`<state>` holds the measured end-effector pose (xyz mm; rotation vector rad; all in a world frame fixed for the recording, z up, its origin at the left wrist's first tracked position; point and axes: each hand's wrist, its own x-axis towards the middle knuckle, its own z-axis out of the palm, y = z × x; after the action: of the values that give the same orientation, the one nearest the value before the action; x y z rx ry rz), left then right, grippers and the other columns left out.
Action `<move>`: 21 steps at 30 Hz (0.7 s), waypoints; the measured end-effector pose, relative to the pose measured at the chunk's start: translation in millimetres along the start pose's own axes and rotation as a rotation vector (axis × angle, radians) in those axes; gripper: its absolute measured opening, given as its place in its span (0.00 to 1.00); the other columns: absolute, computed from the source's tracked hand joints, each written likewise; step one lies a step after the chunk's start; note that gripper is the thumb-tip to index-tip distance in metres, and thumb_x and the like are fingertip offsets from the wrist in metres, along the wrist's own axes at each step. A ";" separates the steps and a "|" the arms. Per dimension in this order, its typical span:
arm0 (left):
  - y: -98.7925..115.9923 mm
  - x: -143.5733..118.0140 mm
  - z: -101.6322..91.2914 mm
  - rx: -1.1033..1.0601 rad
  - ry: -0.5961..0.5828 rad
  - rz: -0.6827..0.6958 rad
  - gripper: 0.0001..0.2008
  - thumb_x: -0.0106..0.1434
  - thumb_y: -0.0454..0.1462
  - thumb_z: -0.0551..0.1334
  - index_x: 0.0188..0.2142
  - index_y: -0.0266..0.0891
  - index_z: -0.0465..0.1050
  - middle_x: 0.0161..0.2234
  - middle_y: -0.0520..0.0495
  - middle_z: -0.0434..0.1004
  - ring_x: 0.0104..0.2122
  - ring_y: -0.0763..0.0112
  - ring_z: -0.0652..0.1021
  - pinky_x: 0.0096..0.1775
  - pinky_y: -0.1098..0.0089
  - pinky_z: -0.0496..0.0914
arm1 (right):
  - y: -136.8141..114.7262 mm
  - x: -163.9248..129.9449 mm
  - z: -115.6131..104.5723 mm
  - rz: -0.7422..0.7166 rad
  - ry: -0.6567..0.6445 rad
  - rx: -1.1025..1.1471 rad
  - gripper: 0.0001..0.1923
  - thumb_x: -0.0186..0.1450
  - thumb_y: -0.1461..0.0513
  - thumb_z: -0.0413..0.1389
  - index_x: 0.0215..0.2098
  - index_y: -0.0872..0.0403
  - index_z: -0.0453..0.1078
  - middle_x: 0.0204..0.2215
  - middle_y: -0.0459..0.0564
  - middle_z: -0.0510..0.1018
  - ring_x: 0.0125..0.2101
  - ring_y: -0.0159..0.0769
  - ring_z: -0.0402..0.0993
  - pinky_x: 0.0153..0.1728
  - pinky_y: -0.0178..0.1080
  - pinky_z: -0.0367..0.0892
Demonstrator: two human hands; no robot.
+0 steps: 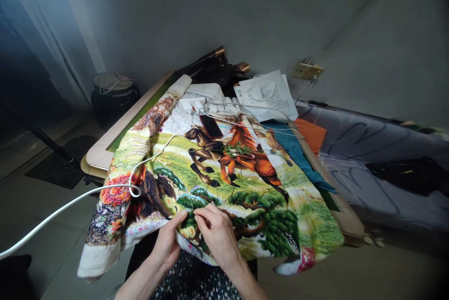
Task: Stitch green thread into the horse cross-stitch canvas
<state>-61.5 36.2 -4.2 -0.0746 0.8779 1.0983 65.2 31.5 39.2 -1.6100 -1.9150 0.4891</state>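
A large cross-stitch cloth, worked with running horses, grass and green pine branches, spreads over the table and hangs toward my lap. My left hand grips its near edge, thumb on top and the fingers hidden underneath. Just to the right, my right hand is closed in a pinch close above the stitched pine branches. Whatever sits between those fingertips is too small to make out. A tangle of green thread lies on the brown horse, below a dark phone.
A white cable loops across the rolled left side of the cloth. White chargers and a power strip lie behind the phone. White paper bags and teal fabric are at the right. A dark stool stands at the left.
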 end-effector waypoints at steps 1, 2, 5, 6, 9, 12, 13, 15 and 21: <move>-0.5 0.4 0.1 -0.006 0.002 0.006 0.05 0.49 0.30 0.70 0.28 0.33 0.79 0.29 0.45 0.82 0.31 0.65 0.79 0.42 0.65 0.73 | 1.0 -0.7 0.4 0.007 0.006 0.009 0.12 0.64 0.69 0.54 0.33 0.52 0.79 0.29 0.48 0.77 0.30 0.34 0.75 0.32 0.33 0.66; -0.9 0.9 0.2 -0.009 0.006 0.011 0.04 0.50 0.30 0.70 0.28 0.33 0.79 0.29 0.45 0.82 0.31 0.65 0.79 0.43 0.65 0.73 | 2.1 -1.4 1.0 0.014 0.008 0.020 0.12 0.64 0.69 0.54 0.34 0.52 0.79 0.29 0.48 0.77 0.30 0.34 0.74 0.32 0.32 0.66; -1.7 1.9 0.4 -0.004 0.024 0.018 0.04 0.49 0.29 0.70 0.28 0.34 0.79 0.28 0.46 0.82 0.30 0.66 0.79 0.42 0.66 0.73 | 5.0 -2.2 3.4 0.025 0.014 0.065 0.12 0.63 0.70 0.54 0.35 0.52 0.79 0.28 0.48 0.77 0.30 0.34 0.74 0.32 0.33 0.67; -1.6 2.1 0.5 0.000 0.030 0.019 0.04 0.49 0.29 0.70 0.28 0.34 0.79 0.28 0.46 0.82 0.30 0.66 0.79 0.42 0.66 0.73 | 5.8 -2.1 4.2 0.027 0.016 0.082 0.12 0.63 0.70 0.55 0.35 0.52 0.79 0.29 0.48 0.77 0.30 0.34 0.75 0.31 0.33 0.67; -0.8 1.8 1.3 0.010 0.038 0.017 0.04 0.48 0.29 0.70 0.27 0.34 0.78 0.27 0.46 0.82 0.29 0.67 0.79 0.40 0.66 0.73 | 7.1 -1.1 5.2 0.036 0.017 0.118 0.12 0.62 0.71 0.55 0.35 0.52 0.80 0.29 0.48 0.77 0.30 0.35 0.75 0.31 0.33 0.67; -0.2 1.5 1.9 0.007 0.030 0.015 0.05 0.48 0.29 0.70 0.27 0.34 0.79 0.27 0.46 0.82 0.29 0.67 0.79 0.40 0.67 0.73 | 7.3 0.1 4.7 0.041 0.015 0.142 0.13 0.61 0.71 0.55 0.34 0.52 0.80 0.29 0.48 0.77 0.30 0.35 0.74 0.31 0.33 0.67; -0.3 1.5 1.9 0.005 0.029 0.015 0.05 0.48 0.30 0.70 0.27 0.34 0.79 0.28 0.46 0.82 0.30 0.66 0.79 0.40 0.67 0.73 | 7.3 0.4 4.4 0.042 0.014 0.153 0.13 0.62 0.71 0.55 0.34 0.52 0.80 0.28 0.48 0.77 0.30 0.34 0.74 0.31 0.33 0.67; -0.7 1.6 1.9 0.002 0.031 0.017 0.05 0.47 0.30 0.70 0.27 0.34 0.79 0.28 0.47 0.82 0.30 0.66 0.79 0.40 0.66 0.73 | 7.4 0.7 4.2 0.042 0.015 0.175 0.13 0.62 0.71 0.55 0.34 0.52 0.80 0.28 0.47 0.76 0.29 0.34 0.74 0.30 0.32 0.66; -1.1 2.1 2.3 0.003 0.037 0.013 0.06 0.46 0.30 0.71 0.26 0.34 0.79 0.27 0.47 0.82 0.29 0.66 0.79 0.42 0.64 0.73 | 8.4 0.0 4.9 0.046 0.010 0.191 0.14 0.62 0.72 0.54 0.34 0.52 0.80 0.28 0.47 0.75 0.29 0.34 0.74 0.30 0.32 0.66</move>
<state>-58.9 38.2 -4.4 -0.0871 0.9140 1.1112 68.5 33.6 30.3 -1.5317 -1.7690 0.6609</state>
